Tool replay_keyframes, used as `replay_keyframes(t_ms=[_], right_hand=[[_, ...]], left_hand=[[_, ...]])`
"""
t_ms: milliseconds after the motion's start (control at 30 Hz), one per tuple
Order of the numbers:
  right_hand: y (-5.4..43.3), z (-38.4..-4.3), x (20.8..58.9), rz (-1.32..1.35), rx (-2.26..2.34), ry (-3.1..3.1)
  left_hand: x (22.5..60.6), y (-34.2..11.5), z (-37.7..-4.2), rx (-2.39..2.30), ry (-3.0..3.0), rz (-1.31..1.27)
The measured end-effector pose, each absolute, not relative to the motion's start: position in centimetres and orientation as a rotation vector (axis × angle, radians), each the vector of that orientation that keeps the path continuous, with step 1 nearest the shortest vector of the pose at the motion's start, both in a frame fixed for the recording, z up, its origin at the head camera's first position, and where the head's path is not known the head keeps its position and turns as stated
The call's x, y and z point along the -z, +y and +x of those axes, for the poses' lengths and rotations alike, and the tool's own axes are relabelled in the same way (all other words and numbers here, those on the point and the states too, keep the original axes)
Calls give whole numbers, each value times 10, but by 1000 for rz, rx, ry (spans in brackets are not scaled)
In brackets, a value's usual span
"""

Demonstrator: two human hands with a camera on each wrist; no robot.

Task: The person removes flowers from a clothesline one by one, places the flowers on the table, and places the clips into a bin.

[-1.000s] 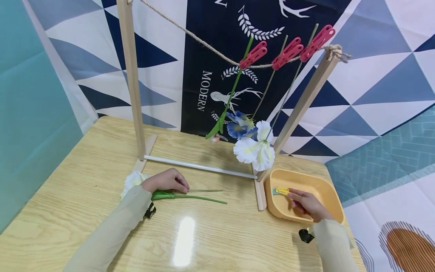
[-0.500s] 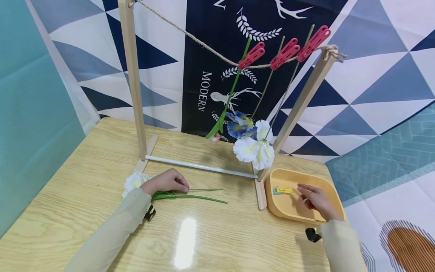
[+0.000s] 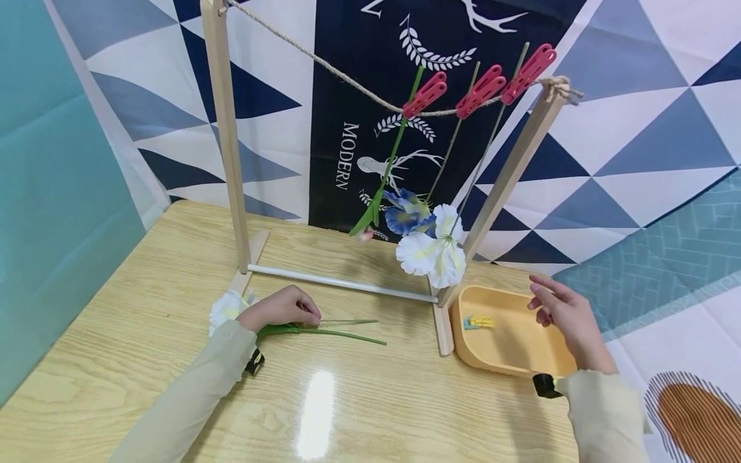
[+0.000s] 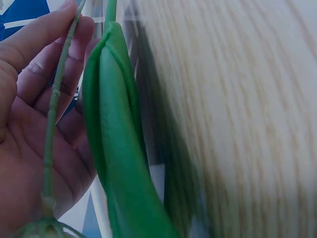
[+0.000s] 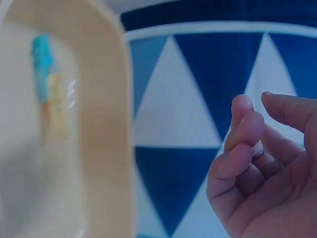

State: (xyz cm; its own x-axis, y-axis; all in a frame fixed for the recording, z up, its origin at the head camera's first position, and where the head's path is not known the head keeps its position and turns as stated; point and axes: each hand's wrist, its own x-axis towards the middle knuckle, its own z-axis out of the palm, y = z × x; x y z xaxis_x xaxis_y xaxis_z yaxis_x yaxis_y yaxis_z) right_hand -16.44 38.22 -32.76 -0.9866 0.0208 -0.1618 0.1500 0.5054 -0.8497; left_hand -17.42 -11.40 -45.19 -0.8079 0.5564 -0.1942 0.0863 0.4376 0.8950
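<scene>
My left hand is low over the table at left, pinching a thin flower stem between thumb and fingertips. A white artificial flower shows beside that wrist, partly behind the sleeve. Alongside lies a second green stem, whose broad green leaf fills the middle of the left wrist view. My right hand hovers over the right side of a yellow basin, fingers loosely bent and holding nothing. Inside the basin sit a yellow clothespin and a blue clothespin.
A wooden frame with a white crossbar stands behind the hands. On its sagging rope, pink clothespins hold a green-stemmed bud, a blue flower and a white flower head down. Patterned cloth hangs behind.
My right hand has let go of the yellow clothespin, leaving it in the basin, and has moved right and up. The left hand stays at the stem.
</scene>
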Motion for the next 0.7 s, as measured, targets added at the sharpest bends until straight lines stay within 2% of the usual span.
replay_keyframes(t_ms=[433, 700], right_hand=[[325, -154, 276, 164, 2075, 2640], [290, -155, 241, -67, 2126, 2712]], left_hand=[[439, -113, -172, -1311, 2273, 537], [396, -116, -184, -1277, 2432, 527]])
